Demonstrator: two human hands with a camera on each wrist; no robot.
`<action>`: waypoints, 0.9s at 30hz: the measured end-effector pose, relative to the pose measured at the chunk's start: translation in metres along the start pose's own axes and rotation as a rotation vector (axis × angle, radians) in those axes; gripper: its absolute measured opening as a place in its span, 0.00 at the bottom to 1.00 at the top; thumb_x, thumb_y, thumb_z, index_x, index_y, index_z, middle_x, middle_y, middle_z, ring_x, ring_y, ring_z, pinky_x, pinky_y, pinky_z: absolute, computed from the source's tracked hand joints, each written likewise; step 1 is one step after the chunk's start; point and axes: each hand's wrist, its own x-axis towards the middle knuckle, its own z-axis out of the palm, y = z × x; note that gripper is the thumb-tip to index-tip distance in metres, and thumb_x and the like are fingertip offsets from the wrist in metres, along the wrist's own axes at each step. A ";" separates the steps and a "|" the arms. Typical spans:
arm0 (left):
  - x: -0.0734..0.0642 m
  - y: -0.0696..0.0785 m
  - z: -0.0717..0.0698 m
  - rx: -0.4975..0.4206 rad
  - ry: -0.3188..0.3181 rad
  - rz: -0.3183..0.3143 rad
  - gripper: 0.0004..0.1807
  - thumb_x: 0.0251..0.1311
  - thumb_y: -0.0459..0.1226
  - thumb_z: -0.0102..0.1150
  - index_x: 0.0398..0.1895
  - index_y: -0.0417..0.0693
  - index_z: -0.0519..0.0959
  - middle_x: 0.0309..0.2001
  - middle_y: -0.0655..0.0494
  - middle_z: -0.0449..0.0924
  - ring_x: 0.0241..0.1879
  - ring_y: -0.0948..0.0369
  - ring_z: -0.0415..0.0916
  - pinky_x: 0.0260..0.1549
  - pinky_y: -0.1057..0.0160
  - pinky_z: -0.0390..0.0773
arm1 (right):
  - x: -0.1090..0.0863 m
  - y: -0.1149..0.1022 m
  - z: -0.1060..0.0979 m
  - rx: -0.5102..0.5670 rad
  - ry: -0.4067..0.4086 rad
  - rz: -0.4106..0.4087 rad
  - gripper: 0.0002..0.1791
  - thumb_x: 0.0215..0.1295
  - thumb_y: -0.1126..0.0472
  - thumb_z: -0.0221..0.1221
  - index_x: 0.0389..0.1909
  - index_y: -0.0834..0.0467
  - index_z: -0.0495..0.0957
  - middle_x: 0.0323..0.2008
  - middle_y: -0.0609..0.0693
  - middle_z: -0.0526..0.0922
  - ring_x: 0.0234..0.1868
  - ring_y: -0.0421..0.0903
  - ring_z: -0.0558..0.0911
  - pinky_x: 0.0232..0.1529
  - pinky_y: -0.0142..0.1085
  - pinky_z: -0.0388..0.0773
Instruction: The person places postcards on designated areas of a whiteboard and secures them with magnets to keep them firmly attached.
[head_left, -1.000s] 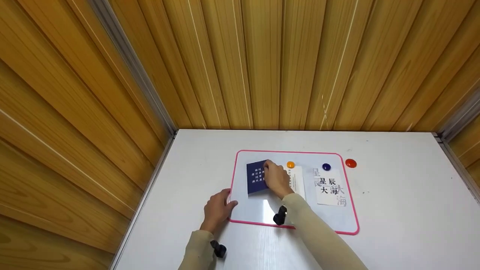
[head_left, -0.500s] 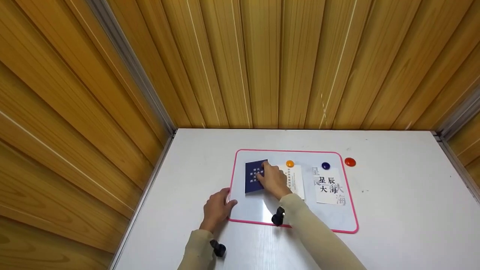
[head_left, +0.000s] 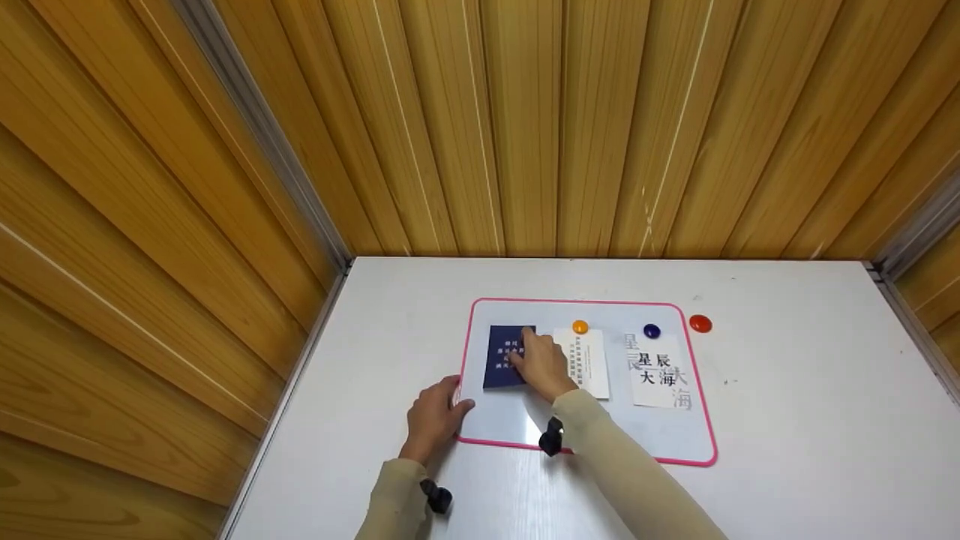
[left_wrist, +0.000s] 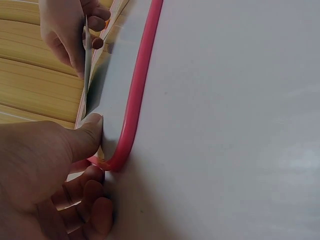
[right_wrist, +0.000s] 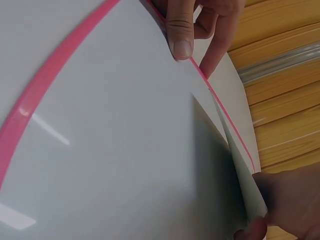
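A whiteboard with a pink rim (head_left: 697, 435) lies on the table. My left hand (head_left: 435, 414) grips its left edge near the front corner, thumb on top and fingers curled at the outside. A navy card with white characters (head_left: 499, 364) is over the board's left part. My right hand (head_left: 544, 364) pinches the card by its right side; in the right wrist view the card (right_wrist: 242, 175) stands at a slant over the board, casting a shadow. To its right is a white card (head_left: 596, 364) with an orange round magnet (head_left: 580, 327) at its top.
At the board's right side, another white card with large black characters (head_left: 656, 382) has a dark blue round magnet (head_left: 652, 331) at its top. A red round magnet (head_left: 700, 323) lies on the white table (head_left: 810, 390) just beyond the board's right edge. Wood-patterned walls (head_left: 525, 135) enclose the back and sides.
The navy card has shifted slightly left and turned straighter, held by my right hand, which moved a little left with it. My left hand has stayed on the whiteboard's edge.
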 end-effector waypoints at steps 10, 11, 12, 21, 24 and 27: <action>0.001 0.001 0.000 -0.012 -0.008 -0.018 0.27 0.63 0.43 0.70 0.63 0.44 0.79 0.54 0.47 0.85 0.54 0.46 0.82 0.51 0.42 0.78 | 0.000 -0.002 0.005 -0.052 -0.002 0.006 0.24 0.67 0.54 0.69 0.56 0.64 0.77 0.42 0.65 0.79 0.41 0.64 0.84 0.39 0.55 0.82; 0.001 0.001 0.001 -0.009 -0.010 -0.022 0.27 0.63 0.43 0.70 0.64 0.44 0.79 0.54 0.47 0.85 0.54 0.46 0.82 0.51 0.42 0.78 | 0.000 -0.002 0.006 -0.054 0.002 0.004 0.24 0.67 0.54 0.69 0.56 0.64 0.77 0.42 0.66 0.79 0.41 0.65 0.84 0.39 0.55 0.82; 0.001 0.001 0.001 -0.005 -0.012 -0.026 0.27 0.63 0.43 0.70 0.64 0.44 0.79 0.54 0.47 0.85 0.54 0.46 0.82 0.51 0.43 0.78 | 0.000 -0.003 0.006 -0.057 0.007 0.003 0.24 0.66 0.54 0.69 0.56 0.65 0.77 0.42 0.66 0.79 0.40 0.65 0.84 0.38 0.55 0.82; 0.000 0.000 0.002 -0.002 -0.006 -0.022 0.27 0.63 0.43 0.71 0.64 0.44 0.79 0.53 0.47 0.86 0.53 0.47 0.83 0.50 0.43 0.79 | -0.002 -0.004 0.010 -0.090 0.046 -0.011 0.24 0.65 0.54 0.70 0.53 0.64 0.77 0.40 0.66 0.77 0.35 0.65 0.84 0.33 0.55 0.82; 0.000 0.001 0.001 0.003 -0.004 -0.017 0.27 0.63 0.43 0.71 0.63 0.45 0.79 0.53 0.47 0.86 0.53 0.47 0.83 0.49 0.43 0.79 | -0.002 -0.004 0.010 -0.107 0.060 -0.028 0.24 0.64 0.53 0.71 0.52 0.65 0.77 0.38 0.66 0.77 0.33 0.66 0.84 0.31 0.56 0.81; 0.000 0.001 -0.001 0.001 0.000 -0.008 0.26 0.63 0.43 0.71 0.63 0.46 0.79 0.52 0.48 0.86 0.52 0.47 0.83 0.48 0.42 0.79 | -0.002 -0.005 0.010 -0.124 0.064 -0.036 0.24 0.65 0.53 0.71 0.53 0.65 0.77 0.38 0.66 0.77 0.33 0.67 0.84 0.30 0.56 0.81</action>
